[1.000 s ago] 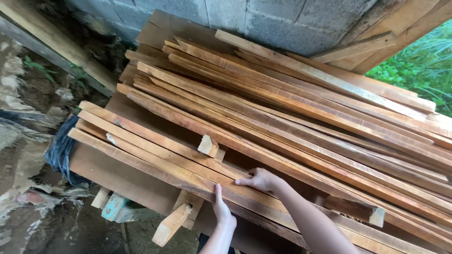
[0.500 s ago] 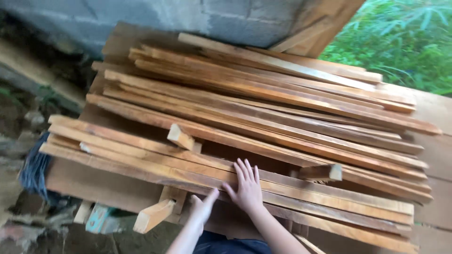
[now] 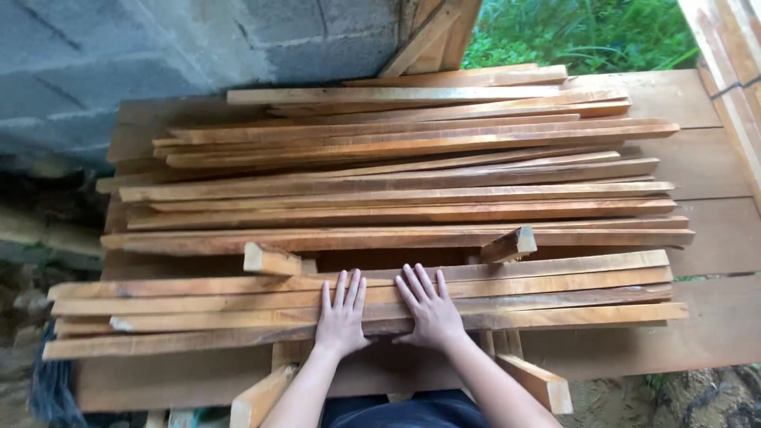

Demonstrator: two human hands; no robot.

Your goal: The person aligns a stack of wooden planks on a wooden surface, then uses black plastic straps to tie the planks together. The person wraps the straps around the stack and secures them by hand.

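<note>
From the head camera, we are pressing our left hand (image 3: 341, 317) and right hand (image 3: 432, 313) flat, fingers spread and gripping nothing, on the front strips (image 3: 365, 305) at the near edge of the wooden platform (image 3: 713, 238) (none lifted yet); the bigger strip pile (image 3: 404, 170) is lying untouched toward the block wall (image 3: 158, 55).

soft, even daylight is falling across the stack of wooden slats (image 3: 396, 198), giving the wood a warm orange tone with no harsh glare. the brightest patch is showing at the top right, where the green grass (image 3: 579, 32) is sitting in open light. the block wall (image 3: 158, 63) at the upper left is looking cooler and dimmer. deep shadow is pooling in the gaps between slats and under the pile. the left hand (image 3: 342, 317) and right hand (image 3: 432, 313) are appearing sharp, casting only faint shadows. the ground at the left edge is lying dark and slightly soft.
</note>
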